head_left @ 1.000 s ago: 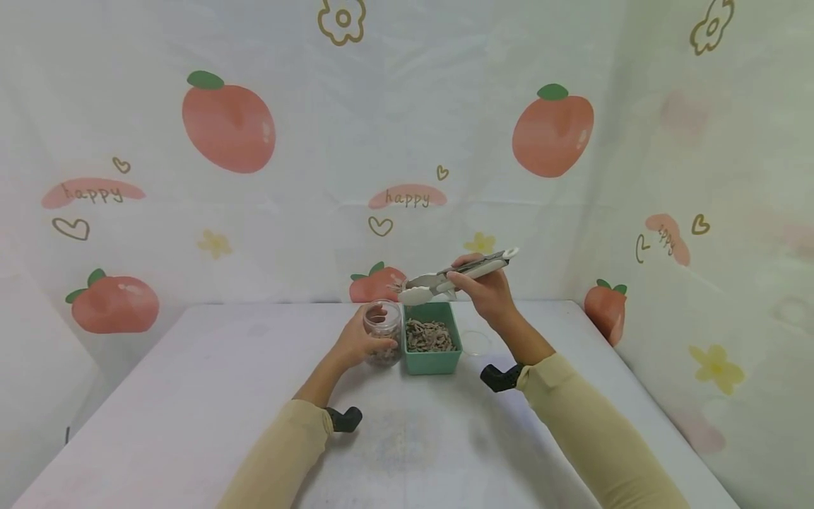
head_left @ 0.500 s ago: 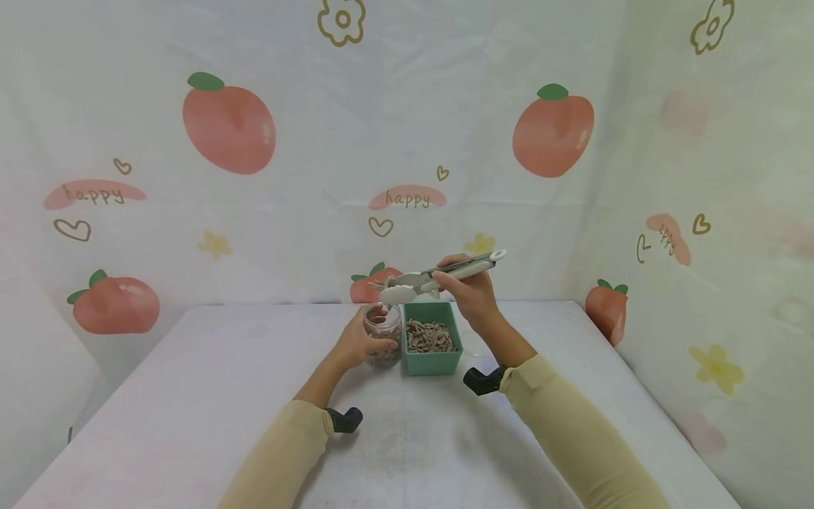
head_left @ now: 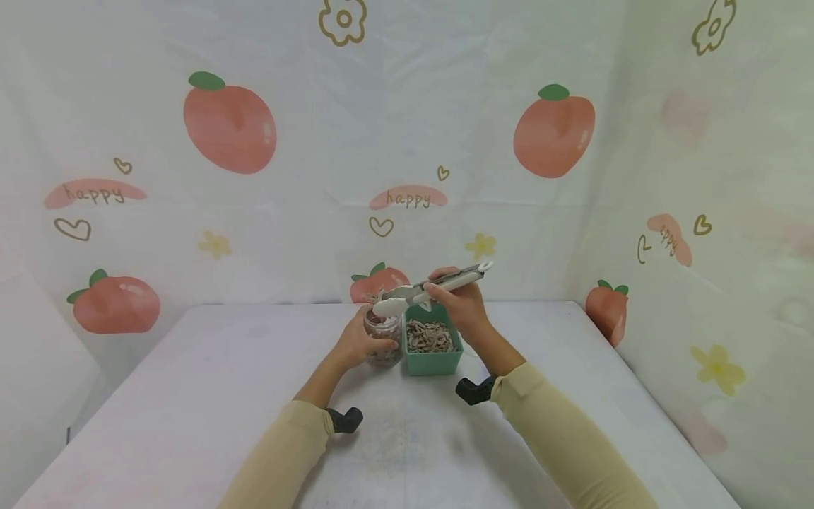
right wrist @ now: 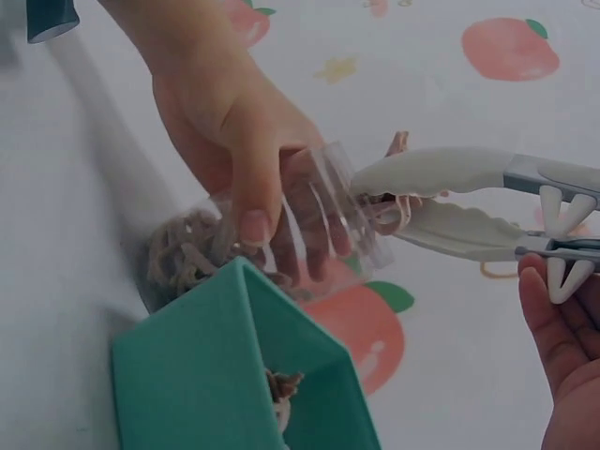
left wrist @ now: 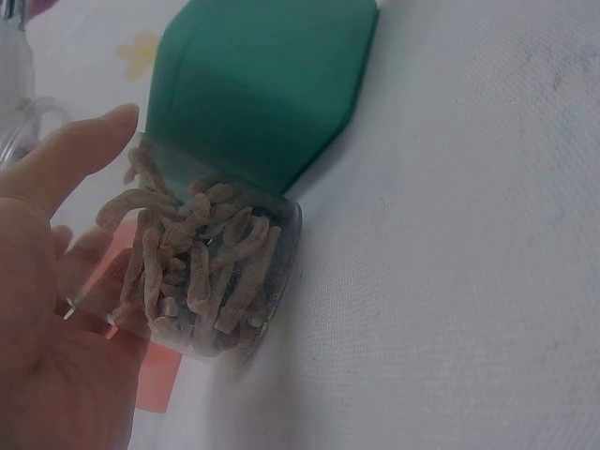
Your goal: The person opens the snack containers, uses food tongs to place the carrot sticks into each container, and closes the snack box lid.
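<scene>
My left hand point(head_left: 357, 341) grips a clear plastic jar point(head_left: 384, 328) standing on the table, its mouth up. Brownish-grey dried strips point(left wrist: 202, 258) fill the lower part of the jar in the left wrist view. My right hand point(head_left: 463, 302) holds grey-and-white tongs point(head_left: 439, 284), which tilt down to the left. The tong tips are at the jar's mouth, with a few strips point(right wrist: 401, 214) pinched between them in the right wrist view. Touching or close beside the jar on its right stands a green rectangular box point(head_left: 434, 363) holding more strips point(head_left: 430, 336).
A white-covered table point(head_left: 191, 424) lies under everything. Behind it hangs a white cloth backdrop point(head_left: 305, 233) printed with red fruit and flowers. Black wrist mounts point(head_left: 473, 390) sit on both forearms.
My right hand has carried the tongs left and down, from above the green box to the jar's mouth. The left hand and jar have stayed in place.
</scene>
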Demonstrator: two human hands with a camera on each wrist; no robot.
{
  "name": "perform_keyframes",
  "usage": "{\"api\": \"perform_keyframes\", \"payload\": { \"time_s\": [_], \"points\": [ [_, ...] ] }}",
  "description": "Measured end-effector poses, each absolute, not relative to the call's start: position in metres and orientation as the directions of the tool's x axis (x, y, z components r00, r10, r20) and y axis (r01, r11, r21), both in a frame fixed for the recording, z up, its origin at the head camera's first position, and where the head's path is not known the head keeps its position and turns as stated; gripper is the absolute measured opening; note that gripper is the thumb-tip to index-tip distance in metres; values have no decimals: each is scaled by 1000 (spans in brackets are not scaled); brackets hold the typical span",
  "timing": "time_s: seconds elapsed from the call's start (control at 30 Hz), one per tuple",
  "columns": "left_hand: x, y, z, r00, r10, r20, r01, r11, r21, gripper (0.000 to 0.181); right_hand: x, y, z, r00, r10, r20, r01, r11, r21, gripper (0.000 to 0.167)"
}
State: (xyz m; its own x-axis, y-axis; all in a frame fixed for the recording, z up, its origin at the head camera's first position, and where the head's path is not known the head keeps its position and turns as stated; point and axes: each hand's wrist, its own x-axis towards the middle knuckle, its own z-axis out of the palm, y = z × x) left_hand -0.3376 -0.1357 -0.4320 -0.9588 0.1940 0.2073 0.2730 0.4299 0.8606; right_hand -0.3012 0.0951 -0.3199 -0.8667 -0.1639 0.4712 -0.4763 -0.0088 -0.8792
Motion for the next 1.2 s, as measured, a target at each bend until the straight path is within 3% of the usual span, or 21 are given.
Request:
{"api": "perform_keyframes", "payload": {
  "time_s": [0.23,1.2],
  "points": [
    [-339,-135,-433,-963,186,196,259,427,867,89,-304,96,-325,-883,-186,431,-441,18,-897,20],
    [-338,-137,-432,-935,246,257,333,347,877,85,-312,138,-321,-875,-111,472,-479,52,-876,29]
  ]
}}
